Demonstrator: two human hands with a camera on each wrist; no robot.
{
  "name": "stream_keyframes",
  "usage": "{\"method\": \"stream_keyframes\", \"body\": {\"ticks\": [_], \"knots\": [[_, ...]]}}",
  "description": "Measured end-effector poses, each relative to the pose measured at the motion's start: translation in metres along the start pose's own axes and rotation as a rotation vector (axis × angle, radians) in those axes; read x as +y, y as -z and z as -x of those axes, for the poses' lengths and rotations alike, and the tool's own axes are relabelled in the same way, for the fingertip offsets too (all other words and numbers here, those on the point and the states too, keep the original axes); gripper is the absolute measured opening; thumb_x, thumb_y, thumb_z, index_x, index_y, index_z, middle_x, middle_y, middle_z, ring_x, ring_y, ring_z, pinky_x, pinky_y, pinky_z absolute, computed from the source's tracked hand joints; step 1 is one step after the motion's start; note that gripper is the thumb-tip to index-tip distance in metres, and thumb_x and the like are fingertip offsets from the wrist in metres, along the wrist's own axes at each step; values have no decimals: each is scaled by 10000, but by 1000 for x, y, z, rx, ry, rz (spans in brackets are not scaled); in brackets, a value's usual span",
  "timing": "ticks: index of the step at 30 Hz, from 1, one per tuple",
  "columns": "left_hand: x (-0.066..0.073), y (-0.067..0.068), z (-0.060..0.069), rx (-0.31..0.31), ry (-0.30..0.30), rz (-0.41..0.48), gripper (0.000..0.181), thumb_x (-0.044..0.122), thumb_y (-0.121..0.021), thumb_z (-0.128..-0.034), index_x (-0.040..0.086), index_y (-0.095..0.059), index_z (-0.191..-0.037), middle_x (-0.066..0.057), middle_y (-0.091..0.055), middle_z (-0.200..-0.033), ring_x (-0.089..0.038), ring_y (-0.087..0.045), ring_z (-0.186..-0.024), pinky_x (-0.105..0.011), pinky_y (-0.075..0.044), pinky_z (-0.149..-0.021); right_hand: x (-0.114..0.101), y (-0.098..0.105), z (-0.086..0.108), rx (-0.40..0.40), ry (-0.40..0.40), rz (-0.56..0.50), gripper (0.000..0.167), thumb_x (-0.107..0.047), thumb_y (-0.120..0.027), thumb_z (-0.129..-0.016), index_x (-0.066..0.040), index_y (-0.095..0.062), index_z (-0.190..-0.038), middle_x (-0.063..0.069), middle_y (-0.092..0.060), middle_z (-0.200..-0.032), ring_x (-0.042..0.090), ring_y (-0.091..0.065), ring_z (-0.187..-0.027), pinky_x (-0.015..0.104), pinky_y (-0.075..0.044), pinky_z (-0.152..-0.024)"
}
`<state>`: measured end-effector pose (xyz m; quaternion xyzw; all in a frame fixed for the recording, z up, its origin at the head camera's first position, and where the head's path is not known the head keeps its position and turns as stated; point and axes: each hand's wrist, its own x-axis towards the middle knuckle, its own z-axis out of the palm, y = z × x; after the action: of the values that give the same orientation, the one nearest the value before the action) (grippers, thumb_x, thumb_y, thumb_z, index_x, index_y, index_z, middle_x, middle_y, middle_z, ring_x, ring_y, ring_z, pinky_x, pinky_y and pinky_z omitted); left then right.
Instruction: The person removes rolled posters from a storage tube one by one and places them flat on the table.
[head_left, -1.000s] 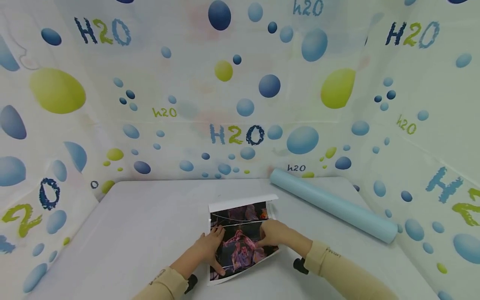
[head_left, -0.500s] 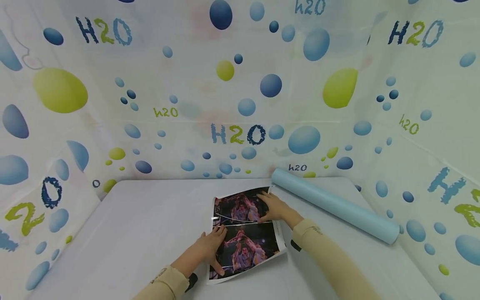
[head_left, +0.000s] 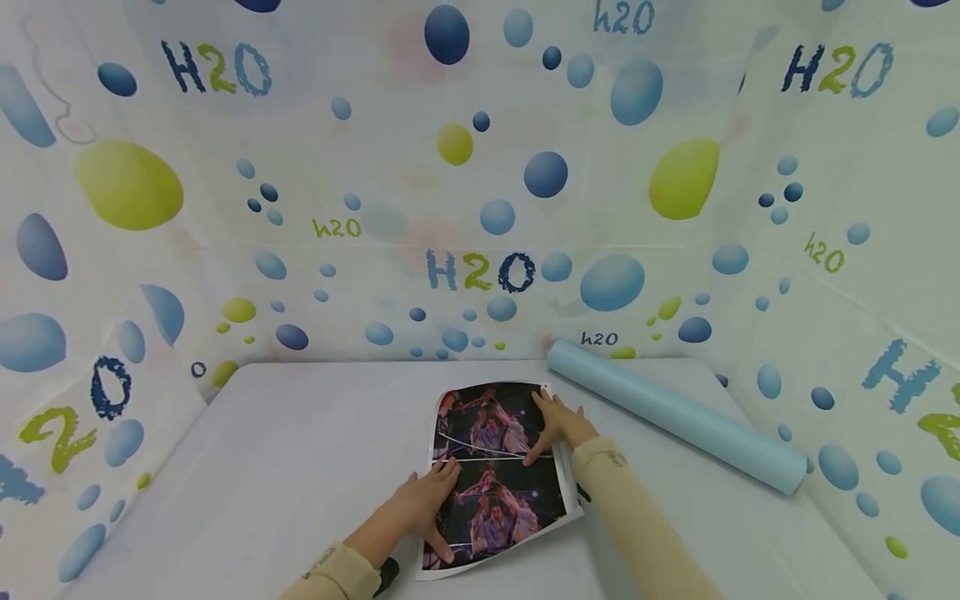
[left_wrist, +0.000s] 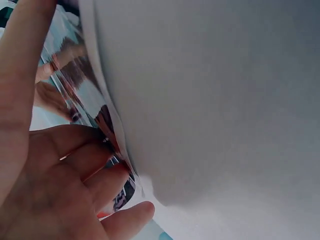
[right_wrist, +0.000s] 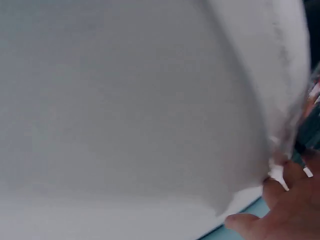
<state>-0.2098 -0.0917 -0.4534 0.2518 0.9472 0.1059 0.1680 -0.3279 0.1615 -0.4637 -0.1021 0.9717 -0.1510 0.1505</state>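
A glossy printed photo sheet [head_left: 498, 512] with a white border lies on the table in the head view, showing two similar dark pictures, one above the other. My left hand [head_left: 429, 504] rests on its left edge with thumb and fingers spread. Near the upper right corner, the spread fingers of my right hand [head_left: 561, 423] press on the sheet. The left wrist view shows the sheet's edge [left_wrist: 112, 117] lifted a little off the table beside my left fingers. In the right wrist view a pale raised border [right_wrist: 285, 65] runs up to my right fingers [right_wrist: 292, 192].
A light blue roll [head_left: 675, 417] lies diagonally along the right side of the white table [head_left: 300, 450]. Behind and at the sides hangs a white curtain [head_left: 375, 150] printed with blue and green dots and "H2O" lettering.
The sheet's far end, curled over a second ago, now lies unrolled with both pictures visible. My right hand has moved from its right side up to the far right corner. My left hand stays put.
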Motion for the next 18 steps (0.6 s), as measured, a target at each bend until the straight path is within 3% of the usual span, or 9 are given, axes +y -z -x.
{"method": "stream_keyframes", "body": {"ticks": [9,18], "knots": [[2,-1,-1,6,-6,-5,1166,378,-887,-483,-91,-295,-1372,-250,-250,-1441,-401,-227,-1323,-560,-268,-1001,4,-4,-2,-10,15,-44,1219,-456,-857,-526,-108,-168,-1469,117,-69,-1523,326,-41,-1380,657,-29,-1006],[1,-4,-2,16,-48,8,1171,374,-886,-495,-129,-277,-1359,-297,-233,-1426,-450,-210,-1309,-528,-318,-985,0,-1,-2,-44,-21,-34,1218,-445,-858,-532,-105,-161,-1470,120,-57,-1524,332,-21,-1379,646,-34,-1014]]}}
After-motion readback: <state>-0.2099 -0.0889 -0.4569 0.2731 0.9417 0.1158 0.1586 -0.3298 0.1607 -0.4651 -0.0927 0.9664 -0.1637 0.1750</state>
